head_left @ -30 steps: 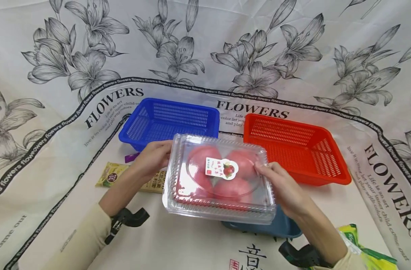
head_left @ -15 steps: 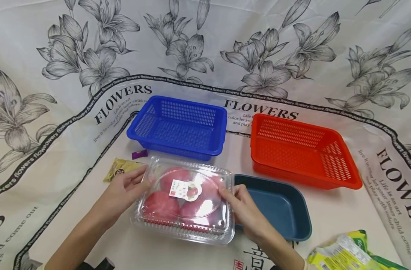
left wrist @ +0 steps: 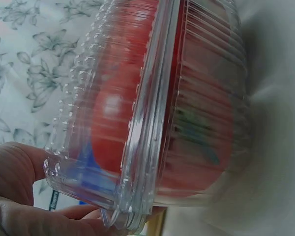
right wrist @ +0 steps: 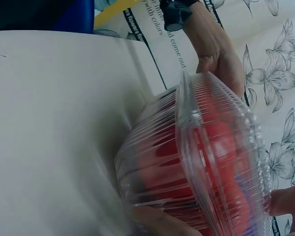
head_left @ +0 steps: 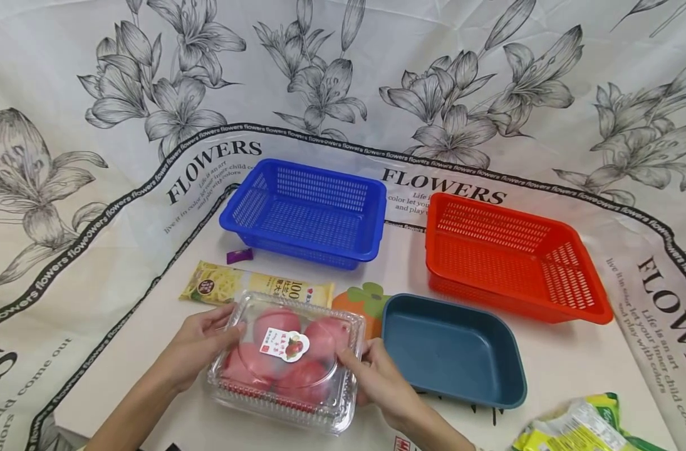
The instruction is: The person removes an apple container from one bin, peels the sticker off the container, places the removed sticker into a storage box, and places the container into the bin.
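A clear plastic clamshell box of tomatoes [head_left: 289, 391] lies between my two hands at the front of the table. Several red tomatoes [head_left: 252, 360] show through its lid, which bears a white label [head_left: 284, 344]. My left hand [head_left: 198, 347] grips the box's left side, thumb on the lid edge and fingers lower down. On the opposite side my right hand [head_left: 382, 379] holds it, thumb on top. In the left wrist view the box [left wrist: 142, 123] is very near the pale tabletop; whether it touches cannot be told. The lid is closed.
Behind are a blue basket [head_left: 303, 250] and a red basket [head_left: 489, 294]. A dark teal tray [head_left: 455, 351] stands right of the box. A yellow pasta packet [head_left: 224, 282] and a small purple packet [head_left: 239, 255] lie behind it. A yellow-green bag [head_left: 579, 426] sits front right.
Both hands have brought the tomato box down and leftward, towards the front of the table. The pasta packet and teal tray, partly covered before, show more fully. The camera view has shifted slightly.
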`<state>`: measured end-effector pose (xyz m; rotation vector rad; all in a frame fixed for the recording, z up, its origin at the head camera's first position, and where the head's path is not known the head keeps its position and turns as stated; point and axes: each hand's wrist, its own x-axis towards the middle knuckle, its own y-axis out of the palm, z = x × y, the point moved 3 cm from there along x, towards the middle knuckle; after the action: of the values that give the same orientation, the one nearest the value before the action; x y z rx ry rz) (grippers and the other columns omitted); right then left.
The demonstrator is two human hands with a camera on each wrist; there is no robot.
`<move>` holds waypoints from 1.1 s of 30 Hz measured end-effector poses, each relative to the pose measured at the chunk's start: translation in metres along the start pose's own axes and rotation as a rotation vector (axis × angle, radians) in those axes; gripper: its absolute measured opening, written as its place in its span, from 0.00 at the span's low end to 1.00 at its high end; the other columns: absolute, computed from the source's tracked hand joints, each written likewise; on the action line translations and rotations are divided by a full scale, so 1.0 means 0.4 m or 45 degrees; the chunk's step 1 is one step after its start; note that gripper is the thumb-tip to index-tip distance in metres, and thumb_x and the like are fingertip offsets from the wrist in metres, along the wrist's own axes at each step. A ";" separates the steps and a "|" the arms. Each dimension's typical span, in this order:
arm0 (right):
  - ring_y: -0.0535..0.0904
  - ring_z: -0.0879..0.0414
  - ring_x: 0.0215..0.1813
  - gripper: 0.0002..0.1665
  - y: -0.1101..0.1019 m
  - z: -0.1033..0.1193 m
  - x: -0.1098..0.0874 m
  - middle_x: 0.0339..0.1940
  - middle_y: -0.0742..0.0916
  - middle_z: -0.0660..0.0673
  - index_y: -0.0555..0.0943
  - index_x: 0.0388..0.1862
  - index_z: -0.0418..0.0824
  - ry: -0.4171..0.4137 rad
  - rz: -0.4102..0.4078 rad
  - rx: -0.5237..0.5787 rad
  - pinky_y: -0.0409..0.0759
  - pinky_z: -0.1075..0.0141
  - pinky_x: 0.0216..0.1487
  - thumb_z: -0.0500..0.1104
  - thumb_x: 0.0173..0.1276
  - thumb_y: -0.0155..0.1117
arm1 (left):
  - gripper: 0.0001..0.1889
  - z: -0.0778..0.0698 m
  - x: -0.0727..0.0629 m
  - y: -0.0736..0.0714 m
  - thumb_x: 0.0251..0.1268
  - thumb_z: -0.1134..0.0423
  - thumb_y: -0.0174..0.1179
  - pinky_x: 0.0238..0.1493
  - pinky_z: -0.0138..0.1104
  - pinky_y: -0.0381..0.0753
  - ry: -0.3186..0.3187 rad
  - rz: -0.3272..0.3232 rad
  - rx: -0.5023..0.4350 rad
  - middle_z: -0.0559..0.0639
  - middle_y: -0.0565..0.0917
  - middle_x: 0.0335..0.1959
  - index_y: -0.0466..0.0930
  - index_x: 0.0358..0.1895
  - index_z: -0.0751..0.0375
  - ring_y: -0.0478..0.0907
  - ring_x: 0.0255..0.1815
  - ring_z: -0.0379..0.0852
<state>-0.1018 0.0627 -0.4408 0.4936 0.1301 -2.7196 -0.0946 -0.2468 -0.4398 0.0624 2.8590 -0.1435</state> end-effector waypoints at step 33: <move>0.84 0.61 0.35 0.11 0.084 0.286 0.056 0.33 0.91 0.48 0.91 0.44 0.37 -0.787 0.365 -1.100 0.86 0.73 0.37 0.35 0.63 0.81 | 0.37 0.029 0.023 0.014 0.83 0.67 0.59 0.72 0.40 0.74 -0.011 -0.010 -0.031 0.77 0.53 0.84 0.50 0.83 0.80 0.61 0.82 0.70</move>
<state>-0.1456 0.0061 -0.3426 -0.5229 0.9143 -2.1240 -0.1000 -0.2424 -0.4541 0.0461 2.8524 -0.1105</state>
